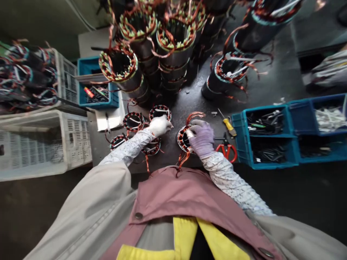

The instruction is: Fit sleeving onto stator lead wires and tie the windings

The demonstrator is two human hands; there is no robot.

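My left hand (159, 126), in a white glove, is closed above a cluster of small stators with copper windings. Its fingertips are pinched together; what they hold, if anything, is too small to make out. Beside it stand a rear stator (160, 108), a left stator (133, 122) and a front stator (152, 147). My right hand (201, 136), in a purple glove, grips the right rim of another stator (182, 140), fingertips at its opening. Copper leads fan out behind and in front of that stator. Red-handled pliers (230, 153) and a yellow screwdriver (229, 126) lie right of my right hand.
Tall wound stators (176, 47) stand stacked at the back, with another tall stator (225, 74) to the right. Blue bins (240, 139) of dark and white pieces line the right. A blue box (97, 104) and white crates (77, 139) are at left.
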